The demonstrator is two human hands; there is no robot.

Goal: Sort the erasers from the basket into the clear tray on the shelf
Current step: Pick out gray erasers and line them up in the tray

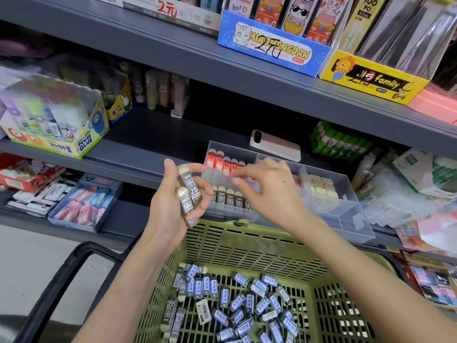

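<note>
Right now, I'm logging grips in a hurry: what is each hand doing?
Left hand: grips several brown 2B erasers.
Right hand: over the clear tray, fingertips blurred; cannot tell.

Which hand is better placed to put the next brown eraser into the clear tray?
Right, probably. The right hand hovers over the clear tray and looks empty; the left hand grips the brown erasers beside the tray, close to the right fingertips.

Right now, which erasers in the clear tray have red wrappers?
The red erasers stand in a row at the back left of the clear tray. The brown erasers stand in front of them, and the cream erasers sit farther right.
</note>
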